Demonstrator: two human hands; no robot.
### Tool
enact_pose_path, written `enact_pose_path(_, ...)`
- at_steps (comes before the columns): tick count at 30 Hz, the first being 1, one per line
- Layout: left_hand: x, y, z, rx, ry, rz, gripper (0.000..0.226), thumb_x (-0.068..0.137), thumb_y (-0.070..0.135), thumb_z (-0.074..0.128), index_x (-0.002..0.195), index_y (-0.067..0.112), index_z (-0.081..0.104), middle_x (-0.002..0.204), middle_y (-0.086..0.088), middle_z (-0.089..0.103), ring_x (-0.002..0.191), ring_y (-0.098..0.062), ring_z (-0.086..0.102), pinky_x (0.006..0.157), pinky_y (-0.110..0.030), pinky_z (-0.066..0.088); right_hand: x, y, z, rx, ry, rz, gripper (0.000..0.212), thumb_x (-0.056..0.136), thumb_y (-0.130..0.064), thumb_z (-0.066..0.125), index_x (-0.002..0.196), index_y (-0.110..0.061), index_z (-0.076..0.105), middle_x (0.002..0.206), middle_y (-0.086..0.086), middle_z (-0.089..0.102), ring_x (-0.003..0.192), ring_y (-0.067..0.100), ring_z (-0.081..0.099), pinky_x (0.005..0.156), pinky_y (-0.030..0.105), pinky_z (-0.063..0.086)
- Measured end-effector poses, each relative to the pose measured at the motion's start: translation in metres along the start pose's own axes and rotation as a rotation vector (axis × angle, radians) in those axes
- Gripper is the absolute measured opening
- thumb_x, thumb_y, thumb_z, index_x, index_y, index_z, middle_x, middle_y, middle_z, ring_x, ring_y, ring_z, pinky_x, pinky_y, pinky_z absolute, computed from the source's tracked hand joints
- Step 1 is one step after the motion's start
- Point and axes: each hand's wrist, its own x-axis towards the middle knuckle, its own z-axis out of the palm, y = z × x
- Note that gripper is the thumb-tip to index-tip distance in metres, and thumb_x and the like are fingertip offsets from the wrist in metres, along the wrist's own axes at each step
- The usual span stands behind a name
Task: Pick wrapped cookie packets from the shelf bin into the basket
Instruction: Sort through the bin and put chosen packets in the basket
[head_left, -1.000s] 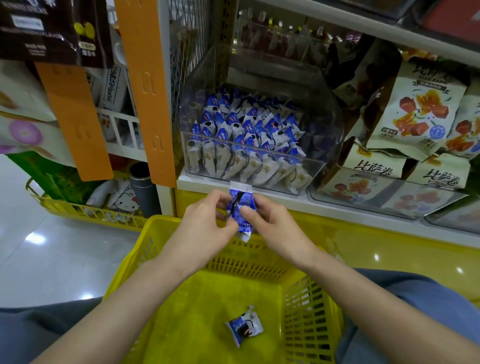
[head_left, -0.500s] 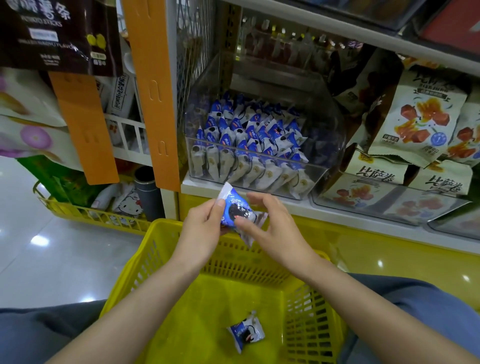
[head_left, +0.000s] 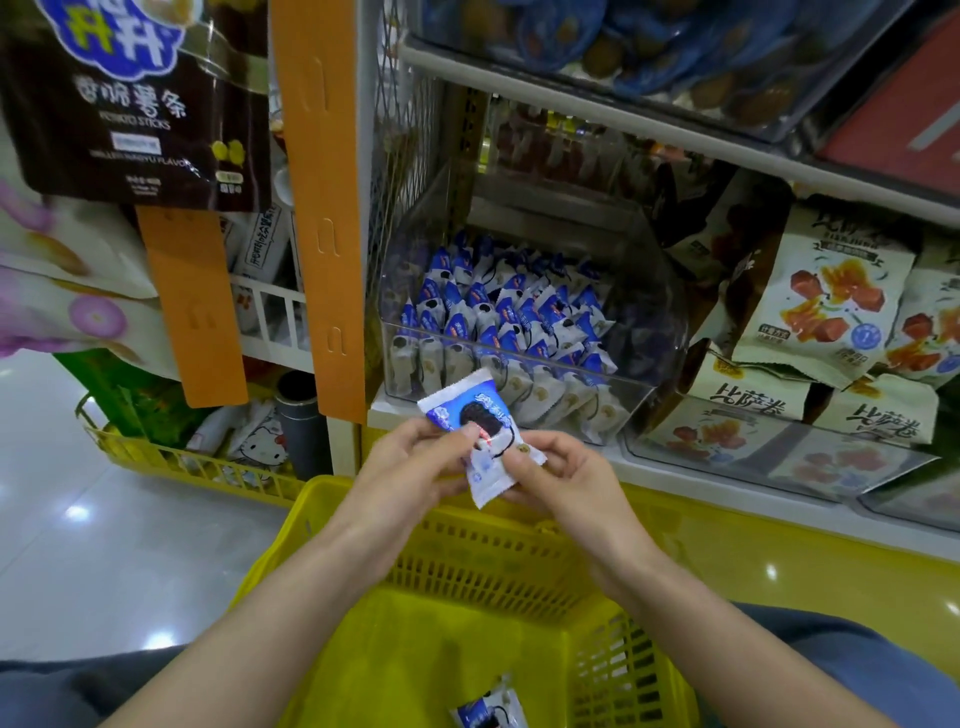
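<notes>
A blue-and-white wrapped cookie packet is held flat between both hands above the far rim of the yellow basket. My left hand pinches its left side and my right hand pinches its right side. Behind them a clear shelf bin holds several more of the same packets in rows. One packet lies on the basket floor near the bottom edge of the view.
An orange shelf post stands left of the bin. Snack bags fill the shelf to the right, above a clear tray. A dark chip bag hangs at upper left. A second yellow basket sits on the floor at left.
The packet has been turned from upright and edge-on to lying flat with its printed face up, still held in both hands. The view has tilted slightly down.
</notes>
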Motion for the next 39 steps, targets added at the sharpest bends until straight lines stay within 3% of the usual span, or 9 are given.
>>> enact_pose_path(9,0.005,0.028,0.005,0.552,-0.164,0.38,0.028,0.085,0.009,0.063,0.104,0.028,0.055,0.096,0.01,0.066,0.086,-0.004,0.062,0.079,-0.018,0.048,0.003,-0.022,-0.004,-0.173,-0.01,-0.294,0.023,0.086,-0.013,0.058,0.109,-0.016,0.06,0.093,-0.01,0.072,0.088,-0.001,0.065,0.073,0.01,0.046)
enact_pose_path(13,0.024,0.048,-0.003,0.822,0.012,0.637,0.024,0.091,0.024,0.054,0.114,0.03,0.05,0.098,0.018,0.056,0.088,0.008,0.05,0.08,-0.007,0.039,0.024,-0.057,-0.01,-0.211,0.144,-0.459,0.021,0.086,-0.02,0.06,0.106,-0.016,0.062,0.094,-0.007,0.071,0.089,0.0,0.065,0.074,0.009,0.047)
enact_pose_path(17,0.049,0.061,-0.013,1.186,0.053,0.755,0.032,0.095,0.033,0.044,0.126,0.025,0.046,0.119,0.008,0.052,0.111,-0.008,0.042,0.092,-0.023,0.031,0.075,-0.095,-0.01,-0.247,0.319,-0.499,0.006,0.09,-0.021,0.058,0.091,-0.027,0.057,0.089,-0.015,0.063,0.076,-0.012,0.061,0.067,0.005,0.045)
enact_pose_path(21,0.061,0.056,-0.016,1.464,0.045,0.824,0.028,0.097,0.037,0.036,0.111,0.023,0.054,0.107,0.005,0.06,0.101,-0.015,0.048,0.082,-0.024,0.022,0.146,-0.109,-0.006,-0.392,0.44,-0.395,0.019,0.09,-0.027,0.057,0.093,-0.009,0.059,0.076,-0.003,0.058,0.072,0.008,0.056,0.067,0.025,0.04)
enact_pose_path(24,0.064,0.055,-0.018,1.489,0.035,0.883,0.023,0.097,0.03,0.04,0.096,0.018,0.06,0.091,0.003,0.063,0.088,-0.019,0.053,0.077,-0.027,0.022,0.186,-0.105,0.001,-0.521,0.463,-0.305,0.035,0.09,-0.026,0.057,0.103,0.006,0.062,0.098,0.021,0.065,0.094,0.031,0.061,0.078,0.039,0.047)
enact_pose_path(29,0.068,0.052,-0.019,1.48,0.09,0.93,0.018,0.092,0.026,0.049,0.081,0.018,0.061,0.075,0.002,0.063,0.074,-0.019,0.055,0.073,-0.031,0.033,0.214,-0.097,0.004,-0.877,0.309,-0.163,0.03,0.091,-0.035,0.056,0.079,-0.008,0.061,0.07,0.005,0.054,0.073,0.02,0.052,0.051,0.023,0.036)
enact_pose_path(33,0.068,0.052,-0.018,1.479,0.082,0.93,0.024,0.09,0.028,0.044,0.078,0.018,0.061,0.073,0.002,0.063,0.071,-0.019,0.056,0.07,-0.034,0.043,0.216,-0.107,-0.001,-1.124,0.209,-0.105,0.041,0.09,-0.041,0.054,0.109,-0.005,0.06,0.102,0.016,0.062,0.091,0.026,0.06,0.07,0.03,0.044)
enact_pose_path(36,0.068,0.053,-0.018,1.489,0.068,0.918,0.029,0.091,0.03,0.038,0.082,0.018,0.063,0.077,0.002,0.065,0.074,-0.019,0.057,0.073,-0.034,0.042,0.217,-0.117,-0.003,-1.289,0.152,-0.089,0.029,0.088,-0.042,0.056,0.072,-0.018,0.051,0.075,0.004,0.056,0.063,0.013,0.051,0.05,0.025,0.035)
enact_pose_path(39,0.068,0.053,-0.018,1.496,0.06,0.907,0.03,0.093,0.03,0.038,0.089,0.017,0.065,0.083,0.002,0.067,0.079,-0.018,0.057,0.077,-0.032,0.04,0.221,-0.119,0.003,-1.327,0.087,-0.008,0.029,0.088,-0.04,0.058,0.075,-0.015,0.051,0.066,-0.001,0.053,0.061,0.013,0.052,0.049,0.023,0.035)
